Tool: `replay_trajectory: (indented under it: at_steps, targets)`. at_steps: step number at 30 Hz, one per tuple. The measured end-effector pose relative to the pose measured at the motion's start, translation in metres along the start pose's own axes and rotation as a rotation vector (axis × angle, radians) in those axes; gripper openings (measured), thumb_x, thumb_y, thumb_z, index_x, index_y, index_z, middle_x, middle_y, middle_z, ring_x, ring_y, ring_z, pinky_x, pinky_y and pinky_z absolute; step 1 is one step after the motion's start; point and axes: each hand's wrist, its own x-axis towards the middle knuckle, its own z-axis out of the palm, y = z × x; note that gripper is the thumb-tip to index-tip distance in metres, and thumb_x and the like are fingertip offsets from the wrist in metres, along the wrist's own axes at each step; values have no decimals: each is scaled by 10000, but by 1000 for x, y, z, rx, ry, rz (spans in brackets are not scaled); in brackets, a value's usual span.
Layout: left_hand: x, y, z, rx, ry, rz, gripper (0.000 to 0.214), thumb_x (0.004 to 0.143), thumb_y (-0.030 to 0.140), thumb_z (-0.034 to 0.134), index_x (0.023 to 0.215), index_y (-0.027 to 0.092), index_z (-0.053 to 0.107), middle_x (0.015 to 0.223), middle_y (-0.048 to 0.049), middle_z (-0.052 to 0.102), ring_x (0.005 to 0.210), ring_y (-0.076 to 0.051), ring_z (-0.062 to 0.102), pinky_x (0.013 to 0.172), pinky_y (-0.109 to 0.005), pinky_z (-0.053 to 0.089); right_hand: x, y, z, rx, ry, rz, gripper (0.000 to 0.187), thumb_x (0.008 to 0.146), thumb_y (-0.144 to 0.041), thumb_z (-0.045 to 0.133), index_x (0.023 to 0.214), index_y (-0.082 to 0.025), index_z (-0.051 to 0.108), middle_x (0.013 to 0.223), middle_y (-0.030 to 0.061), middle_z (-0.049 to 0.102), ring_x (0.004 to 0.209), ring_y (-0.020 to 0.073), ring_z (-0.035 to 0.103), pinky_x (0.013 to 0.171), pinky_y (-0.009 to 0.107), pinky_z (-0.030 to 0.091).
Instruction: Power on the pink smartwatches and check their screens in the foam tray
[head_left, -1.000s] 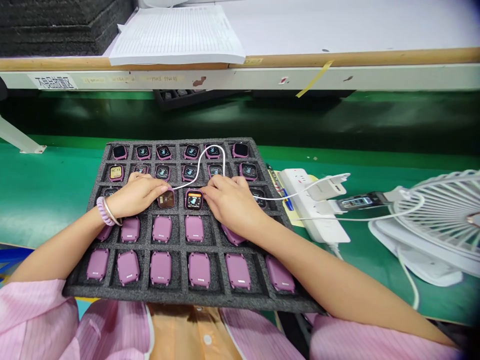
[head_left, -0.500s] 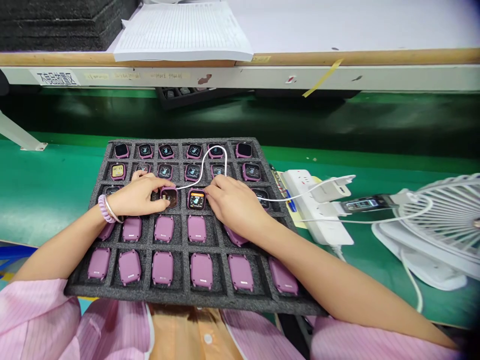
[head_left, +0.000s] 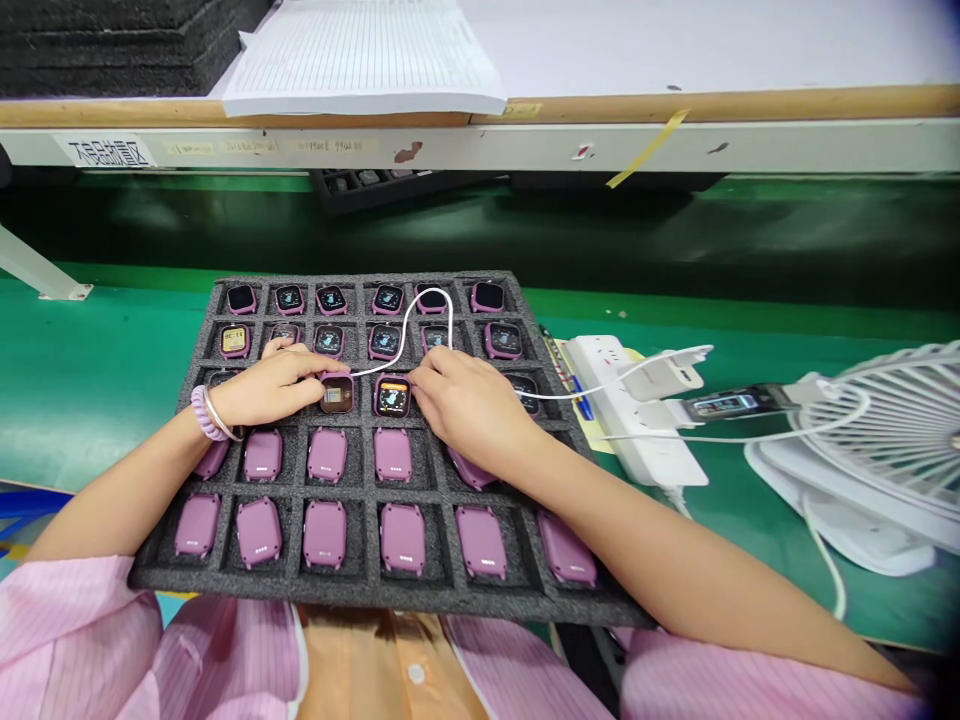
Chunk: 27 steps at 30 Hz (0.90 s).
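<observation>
A dark grey foam tray (head_left: 292, 590) holds several purple smartwatches in square compartments. My left hand (head_left: 277, 388), wearing a lilac band and a bangle, has its thumb and fingers closed at the left edge of one smartwatch (head_left: 337, 394) with a dim brownish screen. A white cable (head_left: 406, 330) loops up from that watch's upper right corner and back down behind my right hand (head_left: 472, 405). Curled right fingers grip the right edge of a neighbouring smartwatch (head_left: 393, 397), its screen lit with an orange bar. Their tips are partly hidden.
Right of the tray stand a white power strip (head_left: 637, 440) with a charger (head_left: 660, 378), a small display device (head_left: 731, 403) and a white fan (head_left: 892, 450). Above, a shelf edge (head_left: 540, 150) carries paper sheets (head_left: 367, 60) and black foam (head_left: 112, 50).
My left thumb has drawn back left from the watch screen to its edge. A small pale patch shows more clearly on that screen. My right hand stays at its watch.
</observation>
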Motion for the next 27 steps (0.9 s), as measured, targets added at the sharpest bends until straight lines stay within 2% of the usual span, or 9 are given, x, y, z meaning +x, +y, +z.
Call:
replay_trajectory:
  at_steps: [4, 7, 15, 21, 22, 24, 25, 27]
  targets:
    - [2, 0, 3, -43, 44, -28, 564, 996, 430, 263, 1281, 222, 703, 1341, -67, 719, 1227, -264, 606, 1210, -508, 179, 1, -4, -5, -13, -43, 33, 250, 1068, -157, 499, 1080, -128, 748, 1021, 139, 635, 947, 292, 606, 765, 356, 382]
    - [5, 1, 6, -36, 54, -41, 561, 1013, 471, 263, 1246, 225, 710, 1334, -70, 722, 1256, -269, 601, 1211, -513, 164, 1, -7, -8, -29, -59, 43, 258, 1072, -158, 491, 1086, -129, 746, 1027, 141, 638, 959, 293, 608, 759, 352, 379]
    - [6, 2, 8, -4, 70, -44, 518, 1025, 434, 277, 1202, 233, 720, 1321, -69, 731, 1253, -271, 612, 1213, -553, 162, 1, -11, -12, -51, -90, 69, 272, 1085, -155, 476, 1124, -114, 742, 1089, 156, 643, 1016, 302, 619, 797, 362, 402]
    - [8, 1, 7, -2, 79, -64, 434, 1001, 397, 357, 1159, 233, 726, 1224, -55, 765, 1205, -271, 643, 1230, -595, 150, 0, -12, -11, -65, -39, 68, 264, 1074, -161, 499, 1080, -137, 762, 1066, 140, 667, 985, 287, 630, 754, 358, 389]
    - [9, 0, 7, -26, 91, -66, 413, 985, 402, 394, 1147, 225, 730, 1148, -55, 781, 1138, -266, 668, 1223, -594, 186, -1, -12, -10, -70, -18, 71, 266, 1072, -161, 503, 1061, -147, 768, 1059, 133, 677, 976, 284, 633, 744, 359, 384]
    - [11, -1, 8, -117, 145, -85, 384, 933, 432, 488, 1097, 192, 739, 986, -61, 785, 957, -250, 696, 1136, -546, 366, -1, -14, -9, -77, 32, 91, 264, 1065, -164, 515, 1032, -164, 777, 1054, 116, 700, 960, 276, 642, 733, 360, 383]
    - [11, -2, 7, -171, 196, -96, 377, 899, 451, 540, 1057, 175, 744, 936, -67, 775, 882, -241, 691, 1049, -498, 453, -1, -14, -7, -75, 62, 108, 258, 1060, -168, 524, 1024, -171, 779, 1063, 109, 714, 955, 274, 649, 734, 362, 390]
    - [7, -4, 2, -254, 372, -108, 368, 835, 479, 629, 968, 157, 747, 931, -85, 764, 837, -233, 674, 897, -411, 525, 0, -10, -4, -56, 136, 134, 244, 1051, -180, 537, 1022, -181, 779, 1145, 103, 733, 972, 279, 666, 761, 371, 426]
